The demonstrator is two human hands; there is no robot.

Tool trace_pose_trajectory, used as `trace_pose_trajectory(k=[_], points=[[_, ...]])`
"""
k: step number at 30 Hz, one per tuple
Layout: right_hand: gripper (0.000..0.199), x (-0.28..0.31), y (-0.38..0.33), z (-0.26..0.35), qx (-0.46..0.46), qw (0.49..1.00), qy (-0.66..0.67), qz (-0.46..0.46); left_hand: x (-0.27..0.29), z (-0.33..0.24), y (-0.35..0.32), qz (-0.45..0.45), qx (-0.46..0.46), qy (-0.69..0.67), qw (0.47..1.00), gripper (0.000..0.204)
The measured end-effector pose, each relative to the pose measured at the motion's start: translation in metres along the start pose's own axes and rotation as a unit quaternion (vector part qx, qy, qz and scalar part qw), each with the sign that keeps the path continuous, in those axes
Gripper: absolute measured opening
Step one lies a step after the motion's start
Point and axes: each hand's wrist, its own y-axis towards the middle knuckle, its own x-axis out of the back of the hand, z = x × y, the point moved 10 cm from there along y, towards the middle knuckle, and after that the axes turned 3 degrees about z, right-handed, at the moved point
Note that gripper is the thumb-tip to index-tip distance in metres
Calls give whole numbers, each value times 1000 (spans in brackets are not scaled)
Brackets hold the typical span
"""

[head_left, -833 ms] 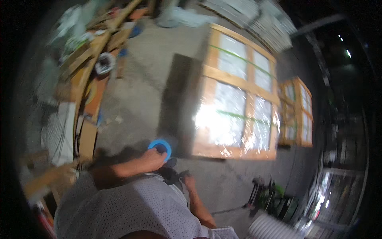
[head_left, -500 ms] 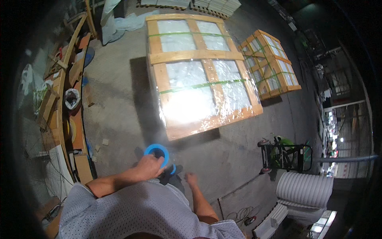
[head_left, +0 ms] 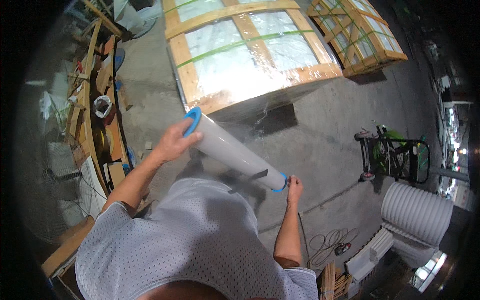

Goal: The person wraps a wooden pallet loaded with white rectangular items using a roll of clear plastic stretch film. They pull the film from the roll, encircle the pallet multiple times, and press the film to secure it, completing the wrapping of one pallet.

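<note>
A long roll of clear stretch film (head_left: pixel 237 152) with blue end rims slants across in front of me, from upper left to lower right. My left hand (head_left: pixel 176 142) is closed around its upper end at the blue rim. At the lower end my right hand (head_left: pixel 295 189) has its fingers bent in against the other blue rim; their inner side is hidden. Just beyond the roll stands a wooden crate (head_left: pixel 280 7) wrapped in glossy film, with green straps and white contents. The roll's upper end lies close to the crate's near corner.
A second strapped crate (head_left: pixel 375 59) stands at the far right. A black hand cart (head_left: pixel 397 155) is on the floor at right, near a roll of white foam (head_left: pixel 417 212) and a coiled cord (head_left: pixel 327 245). Boards and scraps fill a wooden rack (head_left: pixel 89 100) along the left.
The roll has swung from upright to slanting across me. My left hand moved up and left; my right hand moved out to the right, to the lower end. The crates appear higher in view.
</note>
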Motion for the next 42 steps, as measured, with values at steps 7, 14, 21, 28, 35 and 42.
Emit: trace_pose_trajectory(k=[7,14,21,28,35,42], points=[[60,32,21,85,62,987,-75,126,-43,-70,38,36,-29,-10,999,50],[63,-45,49,134,-16,940,72,334,-89,-109,116,119,-20,45,992,44],[30,-39,91,169,-74,934,245,250,-122,-131,218,215,-18,-60,975,44],[22,55,107,263,3,928,356,112,-162,-164,310,339,-46,-99,934,51],[18,141,124,361,147,956,252,11,-189,-196,383,344,-55,-103,932,60],[18,197,184,411,110,952,282,49,-250,-204,457,163,26,-155,974,63]])
